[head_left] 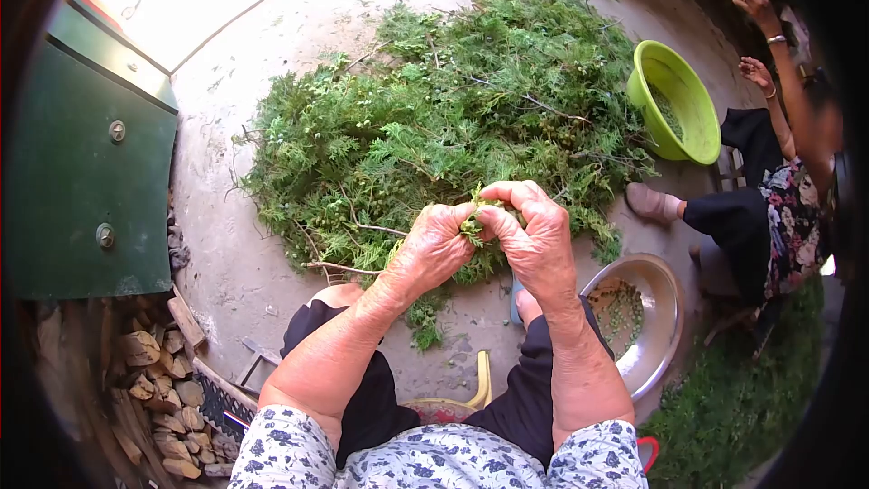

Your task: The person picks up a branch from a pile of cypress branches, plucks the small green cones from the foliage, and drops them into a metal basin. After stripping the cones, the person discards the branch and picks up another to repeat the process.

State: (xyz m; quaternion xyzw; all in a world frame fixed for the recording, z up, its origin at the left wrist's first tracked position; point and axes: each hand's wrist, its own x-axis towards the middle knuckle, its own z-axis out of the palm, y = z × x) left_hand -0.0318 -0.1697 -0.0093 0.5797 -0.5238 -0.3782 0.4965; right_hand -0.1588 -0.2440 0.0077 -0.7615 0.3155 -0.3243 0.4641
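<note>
My left hand (pixel 436 240) and my right hand (pixel 534 231) meet in front of me, fingertips pinched on a small green sprig (pixel 472 229). Both hands are closed round it, and the fingers partly hide it. Behind and beneath them spreads a large heap of leafy green branches (pixel 389 127) on the concrete floor. A steel basin (pixel 665 308) with small green pieces in it stands beside my right forearm.
A tilted lime-green basin (pixel 643 81) stands right of the heap. Another person (pixel 792 208) sits at the right with both hands raised. Stacked firewood (pixel 172 398) lies at lower left, below a green door (pixel 90 172). More greenery (pixel 724 417) lies at lower right.
</note>
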